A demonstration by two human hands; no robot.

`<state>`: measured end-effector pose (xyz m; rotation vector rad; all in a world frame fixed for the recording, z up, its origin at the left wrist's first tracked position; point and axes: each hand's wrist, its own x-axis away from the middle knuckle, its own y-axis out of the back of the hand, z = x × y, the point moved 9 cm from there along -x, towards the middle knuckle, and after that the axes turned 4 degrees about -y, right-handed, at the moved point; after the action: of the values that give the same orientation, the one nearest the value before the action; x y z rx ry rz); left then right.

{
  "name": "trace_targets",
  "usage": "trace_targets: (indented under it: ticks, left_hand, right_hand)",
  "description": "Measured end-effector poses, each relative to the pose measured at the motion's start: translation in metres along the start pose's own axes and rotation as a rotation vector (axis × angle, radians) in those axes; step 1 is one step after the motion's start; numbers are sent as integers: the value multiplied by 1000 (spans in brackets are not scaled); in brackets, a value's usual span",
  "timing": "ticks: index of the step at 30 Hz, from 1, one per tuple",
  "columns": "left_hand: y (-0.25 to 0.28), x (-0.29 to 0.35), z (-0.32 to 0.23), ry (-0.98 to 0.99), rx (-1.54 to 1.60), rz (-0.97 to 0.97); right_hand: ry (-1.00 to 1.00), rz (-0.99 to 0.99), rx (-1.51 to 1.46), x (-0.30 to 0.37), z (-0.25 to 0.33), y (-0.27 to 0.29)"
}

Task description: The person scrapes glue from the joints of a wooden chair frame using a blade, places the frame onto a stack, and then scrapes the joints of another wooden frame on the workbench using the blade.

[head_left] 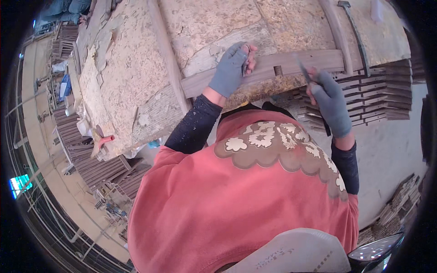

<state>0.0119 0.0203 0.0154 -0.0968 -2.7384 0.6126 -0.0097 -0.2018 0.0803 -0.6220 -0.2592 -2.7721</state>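
A brown wooden rail [314,60] with a rectangular slot cut in it lies along the near edge of a worn workbench [218,22]. Over its left part is my left hand [231,68], in a grey glove with bare fingertips. Those fingers are curled closed, and what they may pinch is too small to make out. To the right of the slot, my right hand [331,100], gloved the same way, grips a thin grey blade-like tool [302,68]. The tool points up and away from me, its tip blurred above the rail.
Two wooden bars [165,50] [337,36] run across the bench beside the rail's ends. A long dark metal bar [357,38] with a short crosspiece lies at the right. Stacked slats [387,93] stand below the bench's right edge; more wooden strips [86,154] are piled left.
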Motion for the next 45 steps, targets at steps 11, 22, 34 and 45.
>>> trace_targets:
  ticks: [11,22,34,45]
  left_hand:
    - [-25,16,3,-31,147,135]
    - [-29,19,2,-23,32,125]
    - [-26,1,19,8,-185,16]
    - [20,-27,-21,-590,-1135,-179]
  right_hand:
    - [3,223,131,-4,26,-52]
    - [136,197,199,0,33,-55]
    - [29,216,-121,9,17,-34]
    - [68,-370,242,21,-37,106]
